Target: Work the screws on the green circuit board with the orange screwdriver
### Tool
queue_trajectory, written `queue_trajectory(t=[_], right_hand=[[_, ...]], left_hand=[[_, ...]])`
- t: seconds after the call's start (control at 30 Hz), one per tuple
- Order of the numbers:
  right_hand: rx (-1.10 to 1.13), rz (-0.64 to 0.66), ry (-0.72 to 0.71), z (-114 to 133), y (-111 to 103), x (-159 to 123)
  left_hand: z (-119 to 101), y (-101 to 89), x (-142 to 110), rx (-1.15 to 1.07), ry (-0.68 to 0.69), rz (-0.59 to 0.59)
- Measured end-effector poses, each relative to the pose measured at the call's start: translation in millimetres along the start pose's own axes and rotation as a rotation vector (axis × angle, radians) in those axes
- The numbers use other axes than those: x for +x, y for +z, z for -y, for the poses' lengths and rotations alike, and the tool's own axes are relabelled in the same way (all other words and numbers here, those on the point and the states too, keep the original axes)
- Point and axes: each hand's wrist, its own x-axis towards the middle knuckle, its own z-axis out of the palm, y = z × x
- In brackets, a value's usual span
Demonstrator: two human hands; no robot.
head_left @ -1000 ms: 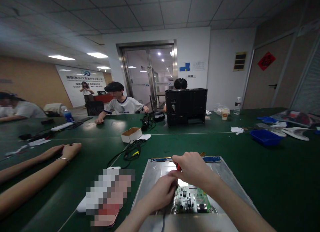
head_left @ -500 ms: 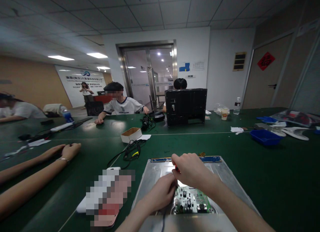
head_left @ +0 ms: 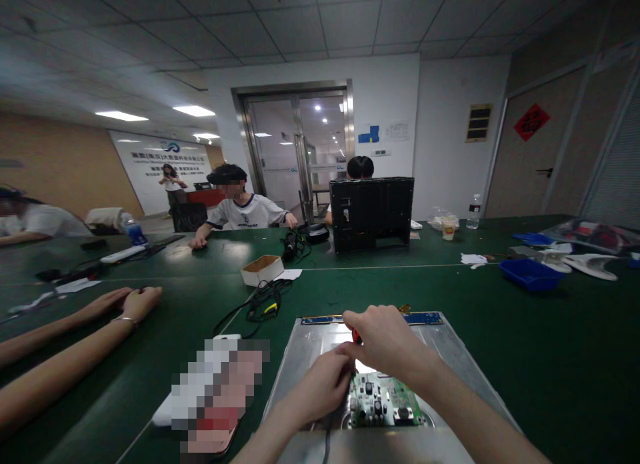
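My right hand is wrapped over the red handle of a screwdriver, whose shaft is mostly hidden and seems to point down. Just below it, my left hand has its fingers drawn together near the shaft; what they pinch is hidden. Both hands are over a flat silver metal panel, the back of a screen by its look. A green circuit board lies on the panel beside my left fingers. Along the far edge runs a narrow blue circuit strip.
Left of the panel lie a pink phone-like slab and a white object, both blurred out. Black cables and a small open box are beyond. A blue tray sits right. A co-worker's hands rest at left.
My right hand has turned slightly on the handle, and more of the red shows. My left hand stays almost in place.
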Motion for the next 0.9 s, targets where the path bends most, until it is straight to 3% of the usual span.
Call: queue_trajectory(t=[0.9], right_hand=[[0.013,-0.018,-0.013,1.7,4.3,1.3]], left_hand=[[2.3,0.6,-1.0,-0.042,0.049,-0.021]])
